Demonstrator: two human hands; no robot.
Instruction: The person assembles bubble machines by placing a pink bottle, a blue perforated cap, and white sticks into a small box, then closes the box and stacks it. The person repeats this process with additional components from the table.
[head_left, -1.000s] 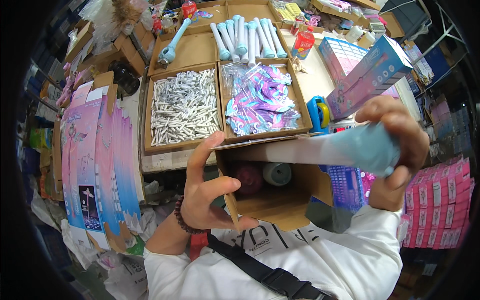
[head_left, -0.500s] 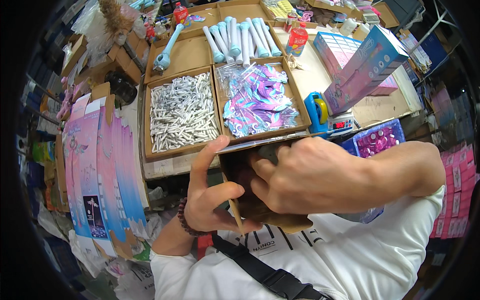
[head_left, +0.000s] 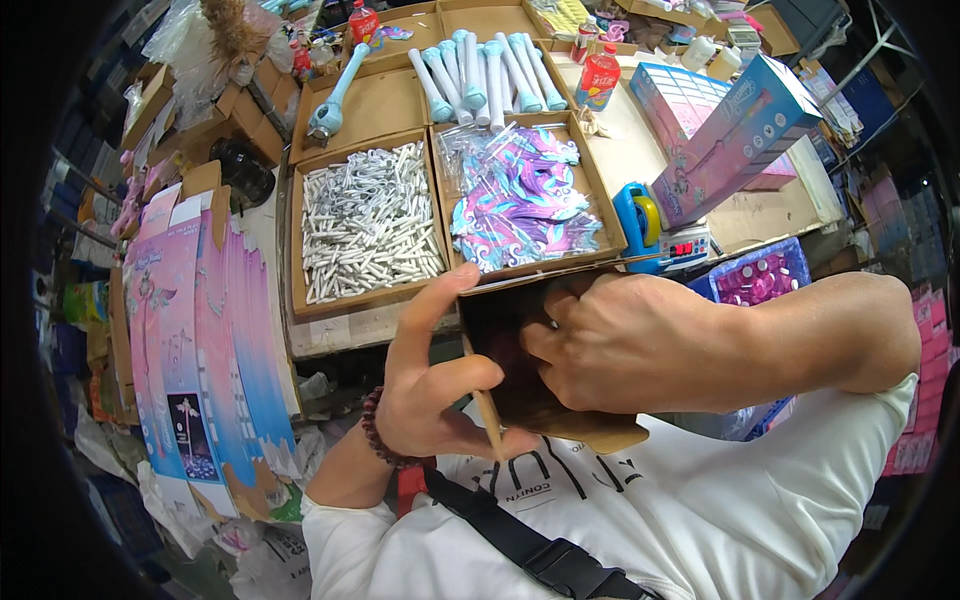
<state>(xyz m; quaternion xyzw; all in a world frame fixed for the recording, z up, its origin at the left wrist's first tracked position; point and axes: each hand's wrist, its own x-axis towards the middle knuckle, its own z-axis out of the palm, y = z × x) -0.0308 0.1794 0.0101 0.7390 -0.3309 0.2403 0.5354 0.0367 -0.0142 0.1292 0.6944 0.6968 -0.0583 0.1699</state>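
Note:
An open cardboard box (head_left: 605, 432), brown inside, is held in front of my chest with its mouth facing up. My left hand (head_left: 425, 395) grips its left wall, thumb and fingers on either side of the board. Through the mouth reaches my right hand (head_left: 630, 340), its fingers curled down inside the dark box. Whatever those fingers hold is hidden by the hand and the shadow. Just beyond the box, a divided cardboard tray holds small white sticks (head_left: 370, 225) on the left and purple-and-blue shaped pieces (head_left: 530, 205) in clear wrap on the right.
Pale blue and white wands (head_left: 485, 80) lie in a farther tray. To the right are a tape dispenser (head_left: 640, 225), a digital display unit (head_left: 685, 248), a standing pink-and-blue box (head_left: 735, 140) and a blue basket (head_left: 755, 280). Flat printed cartons (head_left: 190, 340) are stacked at left.
Both hands and the box have shifted slightly right. My right fingers remain inside the box, and the shiny greyish piece seen beside them earlier is now mostly out of sight.

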